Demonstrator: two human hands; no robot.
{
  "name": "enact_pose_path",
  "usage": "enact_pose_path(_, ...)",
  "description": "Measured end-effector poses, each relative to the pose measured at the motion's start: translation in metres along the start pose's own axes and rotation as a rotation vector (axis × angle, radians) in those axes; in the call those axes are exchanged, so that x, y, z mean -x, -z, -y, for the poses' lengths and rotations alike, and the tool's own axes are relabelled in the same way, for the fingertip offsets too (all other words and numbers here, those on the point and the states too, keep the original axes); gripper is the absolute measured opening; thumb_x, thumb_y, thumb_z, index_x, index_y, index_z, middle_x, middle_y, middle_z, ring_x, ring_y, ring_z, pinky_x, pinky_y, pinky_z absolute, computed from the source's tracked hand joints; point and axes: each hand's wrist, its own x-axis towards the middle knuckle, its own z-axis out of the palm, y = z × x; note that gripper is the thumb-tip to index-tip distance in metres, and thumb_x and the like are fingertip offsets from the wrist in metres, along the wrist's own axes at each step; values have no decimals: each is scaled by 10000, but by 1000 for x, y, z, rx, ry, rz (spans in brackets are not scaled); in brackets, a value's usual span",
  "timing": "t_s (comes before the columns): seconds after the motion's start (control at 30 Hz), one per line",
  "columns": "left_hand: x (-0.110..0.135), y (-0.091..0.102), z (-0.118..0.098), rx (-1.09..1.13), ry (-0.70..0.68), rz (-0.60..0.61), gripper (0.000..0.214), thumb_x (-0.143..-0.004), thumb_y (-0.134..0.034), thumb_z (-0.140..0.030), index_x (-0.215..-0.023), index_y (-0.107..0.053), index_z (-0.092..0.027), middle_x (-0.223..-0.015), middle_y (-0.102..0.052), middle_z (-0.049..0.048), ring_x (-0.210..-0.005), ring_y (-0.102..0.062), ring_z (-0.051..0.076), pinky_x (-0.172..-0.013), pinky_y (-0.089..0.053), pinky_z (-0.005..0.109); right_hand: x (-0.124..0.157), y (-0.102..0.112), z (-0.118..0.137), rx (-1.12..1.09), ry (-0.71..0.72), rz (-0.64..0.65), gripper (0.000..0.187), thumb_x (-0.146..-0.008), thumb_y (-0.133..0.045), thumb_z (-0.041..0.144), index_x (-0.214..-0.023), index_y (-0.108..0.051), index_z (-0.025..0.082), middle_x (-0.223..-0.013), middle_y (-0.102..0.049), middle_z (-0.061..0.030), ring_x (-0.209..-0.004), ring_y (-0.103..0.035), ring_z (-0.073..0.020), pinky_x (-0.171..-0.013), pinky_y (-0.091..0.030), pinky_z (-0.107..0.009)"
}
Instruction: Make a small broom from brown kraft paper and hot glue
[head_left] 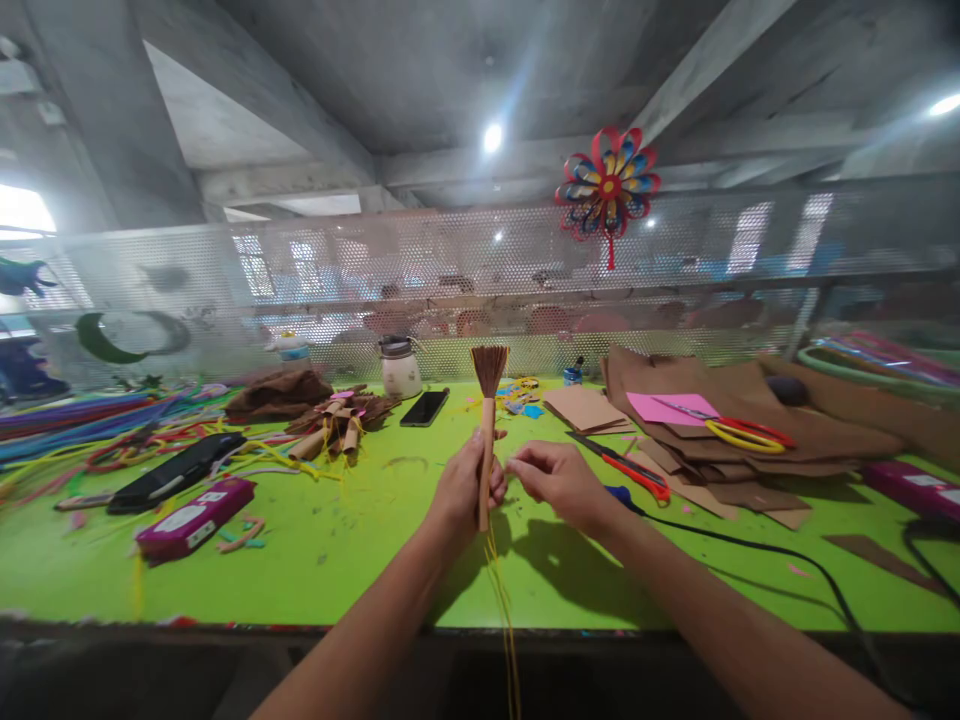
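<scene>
My left hand (466,487) is closed around a rolled brown paper stick with a fringed top (488,400), held upright over the green table (337,540). Thin yellow strings (504,600) hang down from the stick's lower end. My right hand (555,480) is right beside the stick, its fingers pinched together near the string. What the pinch holds is too small to make out.
Finished fringed brown rolls (337,425) lie at the back left with a phone (424,407) and a jar (400,368). Pipe cleaners (82,425) are far left; brown paper sheets (720,430), yellow scissors (742,432), a red cutter (630,468) and a black cable (757,552) are right.
</scene>
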Motion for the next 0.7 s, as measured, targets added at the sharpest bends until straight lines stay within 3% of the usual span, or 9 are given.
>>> enact_pose_path(0.1,0,6,-1,63,-13,-103,421,-809,-553,-572,-855,-516,-155,-442,-410,-79,-382,-415,79,-371,-292,167,2,3,4,-173,-118,3,414,-825,-549,513,-587,-559,174,-381,-367,77,-362,-280,-72,-404,-234,-238)
enact_pose_path(0.23,-1,10,-3,138,-37,-219,444,-803,-541,-608,-750,-453,-176,-430,-407,-77,-377,-408,77,-375,-294,173,1,-2,-3,-174,-132,-56,392,-736,-651,535,-645,-580,161,-515,-499,35,-474,-410,-87,-475,-346,-242)
enact_pose_path(0.4,0,9,-2,187,-172,-304,433,-822,-511,-609,-767,-465,-183,-442,-438,-65,-395,-443,95,-380,-318,188,6,-25,-19,-129,-216,138,453,-758,-598,587,-864,-628,147,-811,-618,-60,-731,-568,-163,-540,-463,-259)
enact_pose_path(0.53,2,6,-1,194,-249,-347,403,-839,-506,-577,-806,-495,-176,-450,-455,-63,-389,-436,100,-380,-338,203,13,-39,-25,-176,-257,277,463,-766,-605,573,-953,-600,150,-707,-621,-31,-589,-574,-138,-463,-420,-237)
enact_pose_path(0.7,3,-6,-1,171,-265,-325,375,-853,-498,-543,-842,-513,-168,-453,-457,-60,-385,-438,103,-365,-316,198,15,-37,-22,-129,-219,244,434,-778,-592,565,-636,-549,157,-504,-495,32,-420,-410,-70,-432,-301,-228)
